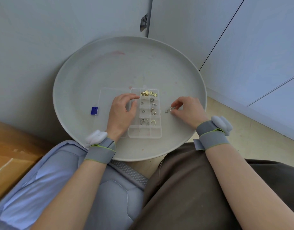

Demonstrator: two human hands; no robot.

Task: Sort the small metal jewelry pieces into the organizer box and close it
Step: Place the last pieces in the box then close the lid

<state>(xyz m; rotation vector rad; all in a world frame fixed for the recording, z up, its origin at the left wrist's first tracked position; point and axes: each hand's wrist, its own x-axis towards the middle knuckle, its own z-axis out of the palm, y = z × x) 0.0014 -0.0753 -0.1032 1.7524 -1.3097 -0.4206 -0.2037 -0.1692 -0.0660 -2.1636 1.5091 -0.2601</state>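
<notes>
We are mid-sort. The box (145, 113) lies open on the tray (96, 67), its lid (108, 100) folded flat to the left. Several cells already hold pieces: a gold heap (147, 93) in the far row, silver rings in the middle rows, a larger wire piece (144, 121) nearer us. The nearest row looks bare.

Right hand (186, 109): thumb and forefinger are pinched on a small ring (171, 108), just right of the box. We cannot tell whether the ring is lifted or still touches the tray. A second loose piece (166, 111) lies on the tray between the ring and the box wall, touching neither.

Left hand (122, 112): it rests on the box's left edge, over the hinge, fingers curled and loose. It grasps nothing we can see; we judge it is steadying the box.

Next move, as we judge it: carry the ring left over the box wall and drop it in a cell of like pieces. The cells are narrow, so the release must be centred. The loose piece then remains, and the lid closes last. A blue item (94, 111) by the lid is not jewelry, as far as we can tell.
</notes>
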